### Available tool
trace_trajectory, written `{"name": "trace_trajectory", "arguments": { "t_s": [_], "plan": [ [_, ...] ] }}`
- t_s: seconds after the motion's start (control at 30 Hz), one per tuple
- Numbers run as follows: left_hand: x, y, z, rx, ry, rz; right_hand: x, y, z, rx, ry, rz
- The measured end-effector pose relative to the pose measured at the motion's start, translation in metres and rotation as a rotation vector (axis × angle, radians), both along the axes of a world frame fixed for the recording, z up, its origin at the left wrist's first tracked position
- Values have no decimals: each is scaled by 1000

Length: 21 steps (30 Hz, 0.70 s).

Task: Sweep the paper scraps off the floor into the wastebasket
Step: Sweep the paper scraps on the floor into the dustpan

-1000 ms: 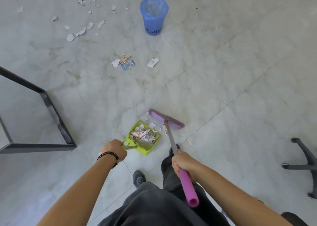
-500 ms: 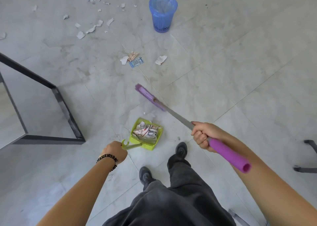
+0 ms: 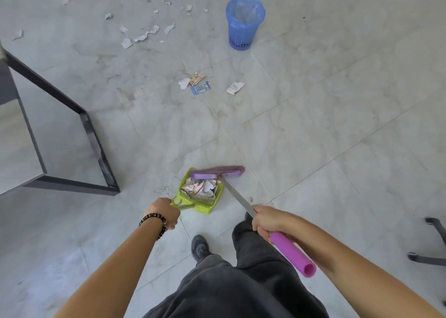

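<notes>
Grey tile floor strewn with paper scraps near blue wastebasket.

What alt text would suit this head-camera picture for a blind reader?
A person's right hand holds a purple broom at a green dustpan of paper scraps, held by the left hand. More scraps lie ahead, near a blue wastebasket.

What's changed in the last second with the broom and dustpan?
The broom head swung out away from the dustpan, then came back; it now sits at the pan's far lip. The right hand kept gripping the broom handle, the left hand the dustpan handle. The scraps in the pan, the loose scraps on the floor and the wastebasket stayed put.
</notes>
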State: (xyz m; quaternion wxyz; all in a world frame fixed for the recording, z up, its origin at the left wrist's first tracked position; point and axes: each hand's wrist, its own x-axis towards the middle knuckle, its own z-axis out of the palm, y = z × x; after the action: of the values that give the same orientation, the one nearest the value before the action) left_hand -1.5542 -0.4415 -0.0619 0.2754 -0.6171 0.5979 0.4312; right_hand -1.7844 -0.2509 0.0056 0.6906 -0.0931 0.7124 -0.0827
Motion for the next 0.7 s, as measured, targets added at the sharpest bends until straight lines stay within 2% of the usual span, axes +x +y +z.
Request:
{"name": "trace_trajectory", "arguments": {
  "t_s": [0.1,0.2,0.37,0.53,0.7],
  "plan": [
    [-4,-8,4,163,68,134,-31,0,19,127,-106,-258],
    [-2,-13,4,144,82,116,-46,-4,40,141,-82,-345],
    [-4,-35,10,-81,113,-30,-31,-26,49,29,4,-441],
    [-24,-56,21,6,178,46,-25,-51,40,-169,212,-362],
    [-71,-102,24,-56,234,73,-75,-95,24,-267,242,-461]
  ]
}}
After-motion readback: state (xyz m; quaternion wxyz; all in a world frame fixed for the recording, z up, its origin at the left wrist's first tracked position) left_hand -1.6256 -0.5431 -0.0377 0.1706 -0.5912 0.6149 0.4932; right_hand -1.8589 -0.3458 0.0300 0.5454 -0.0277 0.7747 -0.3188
